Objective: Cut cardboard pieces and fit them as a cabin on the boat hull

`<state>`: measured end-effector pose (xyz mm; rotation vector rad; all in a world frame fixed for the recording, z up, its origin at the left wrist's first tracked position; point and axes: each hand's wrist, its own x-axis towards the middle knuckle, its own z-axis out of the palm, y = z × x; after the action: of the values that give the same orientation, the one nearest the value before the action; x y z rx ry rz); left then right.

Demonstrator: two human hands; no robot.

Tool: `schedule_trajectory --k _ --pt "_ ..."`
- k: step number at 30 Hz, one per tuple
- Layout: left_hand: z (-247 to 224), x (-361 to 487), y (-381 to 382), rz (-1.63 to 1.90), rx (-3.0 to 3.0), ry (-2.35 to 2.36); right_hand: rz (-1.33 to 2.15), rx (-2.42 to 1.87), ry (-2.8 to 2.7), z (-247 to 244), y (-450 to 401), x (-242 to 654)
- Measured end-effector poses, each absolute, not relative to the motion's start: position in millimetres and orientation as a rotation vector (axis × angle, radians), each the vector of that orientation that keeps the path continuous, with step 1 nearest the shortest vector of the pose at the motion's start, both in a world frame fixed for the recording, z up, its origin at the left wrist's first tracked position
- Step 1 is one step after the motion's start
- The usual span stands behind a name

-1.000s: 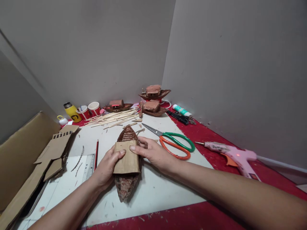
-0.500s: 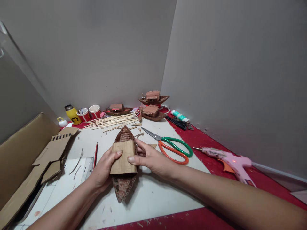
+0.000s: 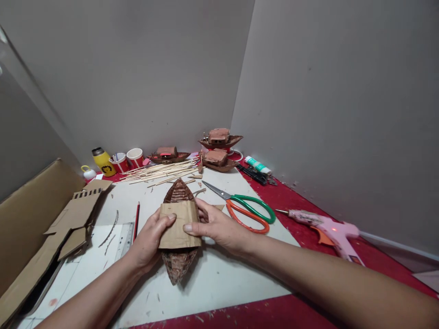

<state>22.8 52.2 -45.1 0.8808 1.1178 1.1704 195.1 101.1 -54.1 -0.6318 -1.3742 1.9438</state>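
A brown model boat (image 3: 179, 265) points away from me, its slatted front end at the top and its other tip toward me. Across its middle lies a curved piece of cardboard (image 3: 179, 235), like a roof. My left hand (image 3: 151, 235) grips the left side, thumb flat on the cardboard. On the opposite side, my right hand (image 3: 209, 224) holds the edge with its thumb on top and its fingers behind the hull, partly hidden. Both hands are closed around boat and cardboard together.
Right of the boat lie scissors (image 3: 252, 210) and a pink glue gun (image 3: 322, 224). Behind are thin wooden sticks (image 3: 161, 172), finished model boats (image 3: 219, 160), paper cups (image 3: 135, 158) and a yellow bottle (image 3: 103, 162). Cut cardboard (image 3: 73, 212), a pencil (image 3: 136, 219) and a ruler (image 3: 126, 237) lie left.
The right edge of the cardboard has shifted slightly outward to the right, and the boat has tilted a little with it. Both hands keep their hold.
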Motion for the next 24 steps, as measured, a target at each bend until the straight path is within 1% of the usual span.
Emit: schedule_trajectory --k 14,17,19,21,24 --pt "-49.7 23.3 52.2 1.181 0.850 1.104 1.961 -0.623 -1.385 -53.9 101.1 194.0" --pt "-46.9 22.4 55.2 1.198 0.754 1.082 1.981 -0.705 -1.398 -54.1 106.0 196.7" --pt "-45.6 21.5 58.3 1.235 0.653 1.080 1.832 -0.830 -1.460 -52.0 109.7 201.1" --pt "-45.3 20.6 60.9 1.266 0.574 1.095 1.531 -0.909 -1.622 -46.8 111.5 206.8" --pt "-46.8 20.7 61.5 1.251 0.577 1.102 1.091 -0.861 -1.953 -37.6 109.2 213.7"
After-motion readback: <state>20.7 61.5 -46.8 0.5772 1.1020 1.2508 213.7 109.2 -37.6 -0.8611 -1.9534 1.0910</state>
